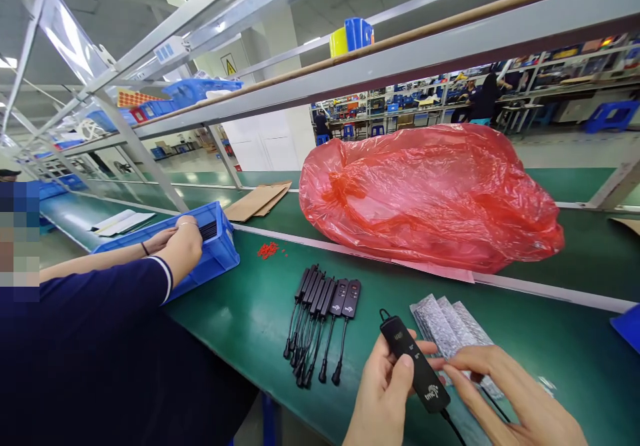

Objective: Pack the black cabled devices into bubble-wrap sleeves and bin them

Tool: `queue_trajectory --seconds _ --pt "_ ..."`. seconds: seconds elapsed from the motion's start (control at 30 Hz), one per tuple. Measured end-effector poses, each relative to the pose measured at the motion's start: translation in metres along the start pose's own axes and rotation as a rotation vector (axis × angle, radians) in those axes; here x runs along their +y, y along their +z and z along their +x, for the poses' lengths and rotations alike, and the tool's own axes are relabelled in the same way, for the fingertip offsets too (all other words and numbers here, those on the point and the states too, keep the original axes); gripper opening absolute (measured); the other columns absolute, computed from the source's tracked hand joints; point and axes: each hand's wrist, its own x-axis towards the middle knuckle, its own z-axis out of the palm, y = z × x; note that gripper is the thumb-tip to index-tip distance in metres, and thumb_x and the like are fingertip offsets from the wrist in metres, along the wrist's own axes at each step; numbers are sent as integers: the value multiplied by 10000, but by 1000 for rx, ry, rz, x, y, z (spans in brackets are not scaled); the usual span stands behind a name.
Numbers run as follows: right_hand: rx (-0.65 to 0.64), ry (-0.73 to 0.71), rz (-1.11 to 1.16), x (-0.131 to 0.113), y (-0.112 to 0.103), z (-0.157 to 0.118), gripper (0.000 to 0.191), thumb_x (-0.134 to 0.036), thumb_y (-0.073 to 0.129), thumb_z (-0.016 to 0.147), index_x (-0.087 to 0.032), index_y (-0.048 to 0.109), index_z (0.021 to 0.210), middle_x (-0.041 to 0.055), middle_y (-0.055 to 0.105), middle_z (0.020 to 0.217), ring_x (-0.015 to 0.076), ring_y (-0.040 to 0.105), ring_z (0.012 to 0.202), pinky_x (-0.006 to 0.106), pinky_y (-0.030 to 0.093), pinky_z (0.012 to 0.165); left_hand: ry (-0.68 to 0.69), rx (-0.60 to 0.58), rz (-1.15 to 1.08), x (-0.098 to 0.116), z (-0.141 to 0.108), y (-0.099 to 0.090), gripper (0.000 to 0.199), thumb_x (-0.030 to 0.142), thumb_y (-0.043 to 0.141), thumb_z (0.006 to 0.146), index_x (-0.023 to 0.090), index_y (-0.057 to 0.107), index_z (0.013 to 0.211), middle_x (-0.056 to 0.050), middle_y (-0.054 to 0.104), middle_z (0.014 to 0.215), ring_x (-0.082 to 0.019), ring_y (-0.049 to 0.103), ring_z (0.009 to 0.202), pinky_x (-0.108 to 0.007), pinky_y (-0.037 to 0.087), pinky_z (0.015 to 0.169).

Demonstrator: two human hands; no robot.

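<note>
A black handheld device (416, 365) with a small display, a loop at its top and a cable at its lower end lies in my left hand (387, 386), gripped between thumb and fingers. Beside the device's right edge is my right hand (510, 393), its thumb and index finger pressed together; what they pinch, if anything, is too small to name. Several similar black devices (327, 294) with short cables rest in a row on the green table (240, 326). Silvery bubble-wrap pouches (450, 326) lie partly behind my hands.
A large red plastic bag (430, 199) covers the back of the table. Small red pieces (268, 251) lie near a blue crate (220, 253), where a person in a dark shirt (100, 333) reaches in at left. Brown cardboard (257, 203) sits behind; a shelf (400, 46) runs overhead.
</note>
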Motion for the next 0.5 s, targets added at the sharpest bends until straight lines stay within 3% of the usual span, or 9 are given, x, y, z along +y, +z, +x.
queue_trajectory --seconds 0.13,0.33,0.5 --pt "12 -128 -65 -7 5 12 237 -400 488 1073 -266 666 992 1 757 908 122 753 764 146 579 688 45 11 102 -8 -7 7 673 657 636 892 143 637 1327 -184 725 1198 -324 683 1140 -431 523 1049" --pt "-58 -147 -114 -4 15 3 210 -349 464 1081 -247 646 1098 27 759 992 132 764 824 146 589 706 13 196 290 -21 -14 3 685 594 702 850 157 636 1373 -163 760 1032 -295 711 952 -339 584 886" --pt "-43 -240 -184 -5 11 3 297 -306 420 1089 -214 703 1087 55 777 988 143 771 866 141 590 720 6 245 308 -27 -19 -1 659 546 726 843 180 635 1383 -153 768 1012 -287 714 881 -322 591 788"
